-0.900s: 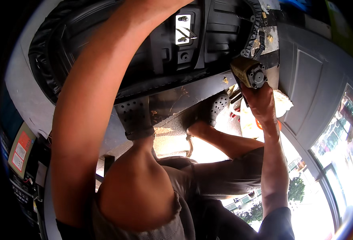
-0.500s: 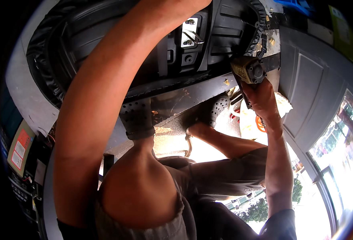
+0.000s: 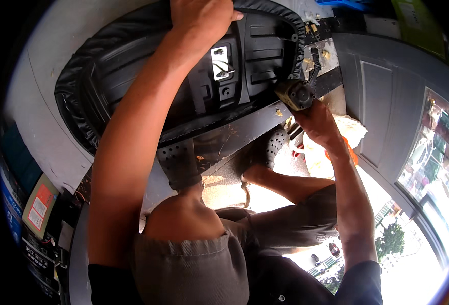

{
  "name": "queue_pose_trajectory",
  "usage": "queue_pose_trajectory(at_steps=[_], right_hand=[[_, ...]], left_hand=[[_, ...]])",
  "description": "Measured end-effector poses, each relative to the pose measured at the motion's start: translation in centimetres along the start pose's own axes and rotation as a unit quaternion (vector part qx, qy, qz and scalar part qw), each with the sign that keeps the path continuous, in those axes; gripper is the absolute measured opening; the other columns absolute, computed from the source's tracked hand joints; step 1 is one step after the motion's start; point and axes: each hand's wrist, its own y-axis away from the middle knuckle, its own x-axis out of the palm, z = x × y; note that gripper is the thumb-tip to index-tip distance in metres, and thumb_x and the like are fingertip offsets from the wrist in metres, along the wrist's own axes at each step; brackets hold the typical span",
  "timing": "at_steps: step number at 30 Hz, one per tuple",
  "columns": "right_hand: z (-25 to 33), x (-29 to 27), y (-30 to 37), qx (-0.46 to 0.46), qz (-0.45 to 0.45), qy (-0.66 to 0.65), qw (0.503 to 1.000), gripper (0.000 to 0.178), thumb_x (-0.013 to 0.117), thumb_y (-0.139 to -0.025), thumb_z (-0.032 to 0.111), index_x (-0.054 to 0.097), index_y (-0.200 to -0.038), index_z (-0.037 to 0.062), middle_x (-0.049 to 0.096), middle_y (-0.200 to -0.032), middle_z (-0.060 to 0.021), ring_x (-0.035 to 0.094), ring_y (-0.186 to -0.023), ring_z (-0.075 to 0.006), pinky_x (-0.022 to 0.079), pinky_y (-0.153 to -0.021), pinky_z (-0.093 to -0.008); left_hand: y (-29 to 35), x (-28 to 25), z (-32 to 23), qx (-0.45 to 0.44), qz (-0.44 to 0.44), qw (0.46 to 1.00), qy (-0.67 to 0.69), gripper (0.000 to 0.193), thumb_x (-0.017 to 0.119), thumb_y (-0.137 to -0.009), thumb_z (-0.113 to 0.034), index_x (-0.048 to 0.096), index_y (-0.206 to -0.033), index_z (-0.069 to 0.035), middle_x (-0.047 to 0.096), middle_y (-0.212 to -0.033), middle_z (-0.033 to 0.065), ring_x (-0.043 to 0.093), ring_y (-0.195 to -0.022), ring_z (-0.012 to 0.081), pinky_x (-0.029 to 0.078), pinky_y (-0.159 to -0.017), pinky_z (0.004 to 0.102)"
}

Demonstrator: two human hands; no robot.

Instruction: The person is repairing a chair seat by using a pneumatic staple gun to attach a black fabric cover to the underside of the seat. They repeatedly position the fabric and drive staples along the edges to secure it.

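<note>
An upside-down vehicle seat (image 3: 194, 91), with a black plastic base and a gathered black cover around its rim, lies in front of me. My left hand (image 3: 204, 18) is on its far rim; the thumb rests on the inner side, while the other fingers are mostly hidden at the picture's top edge. My right hand (image 3: 318, 122) is wrapped around the handle of a staple gun (image 3: 293, 95) with a worn tan and black head. The gun is beside the seat's near right edge; whether its nose touches the cover cannot be seen.
The seat lies on a dark bench with a grey front edge (image 3: 229, 137). Debris (image 3: 326, 54) is scattered beyond its right end. My legs and perforated clogs (image 3: 275, 147) are below. A grey door (image 3: 382, 96) stands right, boxes (image 3: 41, 208) left, and a pale bag (image 3: 321, 157) near the gun.
The view has shifted, showing more of the seat and bringing my left hand into the picture. My right hand still holds the staple gun, now turned slightly, near the seat's right end.
</note>
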Motion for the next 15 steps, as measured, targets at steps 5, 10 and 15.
queue_pose_trajectory(at_steps=[5,10,15], right_hand=[[0.9,-4.8,6.1,-0.003,0.035,-0.103,0.994,0.045,0.061,-0.076,0.005,0.060,-0.120,-0.0031,0.072,-0.092,-0.0197,0.071,-0.086,-0.0280,0.054,-0.081,-0.0367],[-2.2,-8.8,8.4,-0.052,-0.104,-0.009,0.993,0.044,0.062,-0.074,-0.001,0.063,-0.118,-0.0022,0.072,-0.092,-0.0192,0.071,-0.086,-0.0266,0.054,-0.079,-0.0366],[-4.5,-11.7,10.3,0.008,-0.158,-0.037,0.987,0.049,0.075,-0.076,0.009,0.060,-0.123,0.0018,0.067,-0.108,-0.0189,0.067,-0.097,-0.0308,0.052,-0.083,-0.0389]], left_hand=[[-1.0,1.3,2.5,-0.039,0.086,0.996,-0.008,0.068,0.066,-0.083,-0.064,0.062,-0.129,-0.013,0.070,-0.115,0.0078,0.065,-0.111,0.0275,0.047,-0.093,0.0506],[-1.3,1.3,3.4,-0.004,0.075,0.997,0.013,0.075,0.065,-0.083,-0.066,0.058,-0.133,-0.009,0.067,-0.124,0.0117,0.062,-0.116,0.0323,0.047,-0.098,0.0490],[-2.9,-1.6,-7.6,-0.052,0.274,0.923,0.265,0.049,0.066,-0.090,-0.047,0.071,-0.092,0.001,0.071,-0.090,0.0210,0.069,-0.091,0.0361,0.052,-0.081,0.0417]])
